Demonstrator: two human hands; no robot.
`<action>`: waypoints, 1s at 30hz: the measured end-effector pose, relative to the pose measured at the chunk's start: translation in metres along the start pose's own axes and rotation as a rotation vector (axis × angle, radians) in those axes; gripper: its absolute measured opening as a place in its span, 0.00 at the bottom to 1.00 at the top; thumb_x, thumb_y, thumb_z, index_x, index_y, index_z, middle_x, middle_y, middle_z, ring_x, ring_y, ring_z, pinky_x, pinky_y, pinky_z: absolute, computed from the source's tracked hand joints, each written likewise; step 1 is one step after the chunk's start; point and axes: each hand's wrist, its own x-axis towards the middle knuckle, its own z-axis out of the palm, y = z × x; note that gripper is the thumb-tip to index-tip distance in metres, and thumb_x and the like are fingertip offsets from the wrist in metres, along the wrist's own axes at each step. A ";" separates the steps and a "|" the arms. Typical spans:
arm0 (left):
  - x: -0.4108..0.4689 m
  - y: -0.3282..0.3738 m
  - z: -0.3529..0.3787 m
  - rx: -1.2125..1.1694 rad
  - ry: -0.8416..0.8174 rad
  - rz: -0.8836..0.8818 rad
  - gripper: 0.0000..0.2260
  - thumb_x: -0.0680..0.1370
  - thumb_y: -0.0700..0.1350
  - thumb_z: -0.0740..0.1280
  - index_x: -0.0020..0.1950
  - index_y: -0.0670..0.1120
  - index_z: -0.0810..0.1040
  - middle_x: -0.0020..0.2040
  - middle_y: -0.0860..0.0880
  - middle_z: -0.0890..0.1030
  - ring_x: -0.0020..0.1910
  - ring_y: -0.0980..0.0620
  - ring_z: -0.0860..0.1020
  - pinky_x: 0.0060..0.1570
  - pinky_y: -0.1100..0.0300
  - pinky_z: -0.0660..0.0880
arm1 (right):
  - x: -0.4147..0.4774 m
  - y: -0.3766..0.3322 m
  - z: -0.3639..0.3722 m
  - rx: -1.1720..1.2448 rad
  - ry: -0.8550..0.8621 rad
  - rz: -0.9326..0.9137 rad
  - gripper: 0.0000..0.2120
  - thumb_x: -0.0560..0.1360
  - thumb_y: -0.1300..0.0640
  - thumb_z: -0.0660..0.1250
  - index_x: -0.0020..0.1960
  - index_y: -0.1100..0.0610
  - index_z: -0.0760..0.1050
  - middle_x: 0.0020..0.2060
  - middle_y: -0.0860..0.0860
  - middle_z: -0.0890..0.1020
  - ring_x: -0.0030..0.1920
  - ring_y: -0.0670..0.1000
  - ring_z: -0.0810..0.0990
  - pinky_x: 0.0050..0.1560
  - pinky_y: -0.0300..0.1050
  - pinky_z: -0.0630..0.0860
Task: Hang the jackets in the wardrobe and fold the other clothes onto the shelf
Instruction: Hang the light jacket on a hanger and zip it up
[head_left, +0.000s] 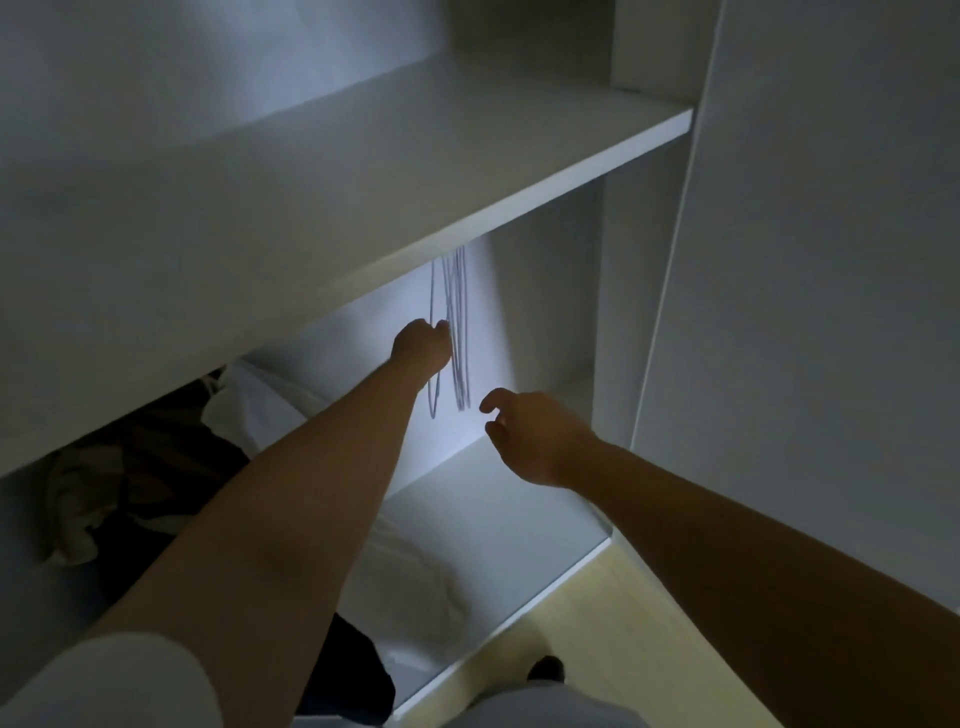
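Closest to me, my white sleeve (119, 680) fills the lower left corner, and my bare left arm runs up from it into the wardrobe. My left hand (421, 345) is up under the shelf (363, 182), fingers curled into a fist round the leftmost hanger (431, 291), whose thin wire runs down behind my hand and shows again below my wrist. The other wire hangers (460, 312) hang in a tight bunch just beside it on the right, their tops hidden by the shelf's front edge. My right hand (530, 436) hovers lower and to the right of the bunch, near it but not touching, fingers loosely bent and holding nothing.

Below my left arm, a heap of dark clothes (171, 467) lies on the left of the wardrobe floor (519, 509), with a cream cloth (72, 519) at its left edge; it is too dim to tell which are jackets. A white garment (405, 577) sprawls beside the heap, partly hidden by my forearm. The open wardrobe door (805, 312) stands close on the right, and pale yellow flooring (649, 649) shows under my right arm.
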 end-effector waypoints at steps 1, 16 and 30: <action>0.007 -0.002 0.002 0.029 0.018 -0.005 0.21 0.85 0.47 0.53 0.74 0.36 0.68 0.73 0.37 0.70 0.70 0.39 0.71 0.68 0.51 0.68 | -0.001 0.003 -0.002 0.008 0.002 -0.007 0.16 0.83 0.50 0.57 0.69 0.50 0.69 0.58 0.52 0.81 0.56 0.55 0.80 0.60 0.52 0.77; 0.020 -0.016 0.010 -0.418 0.120 0.110 0.10 0.80 0.39 0.65 0.40 0.46 0.82 0.35 0.52 0.82 0.29 0.55 0.80 0.31 0.63 0.74 | 0.020 0.023 -0.040 0.061 0.075 0.042 0.16 0.83 0.52 0.59 0.69 0.52 0.70 0.57 0.53 0.83 0.55 0.54 0.81 0.58 0.47 0.77; -0.003 -0.023 -0.005 -0.759 0.118 0.003 0.09 0.79 0.37 0.67 0.39 0.42 0.79 0.28 0.50 0.82 0.21 0.55 0.74 0.29 0.60 0.74 | 0.016 0.006 -0.020 0.077 0.113 0.008 0.16 0.83 0.51 0.59 0.70 0.52 0.70 0.56 0.54 0.82 0.53 0.54 0.81 0.58 0.52 0.78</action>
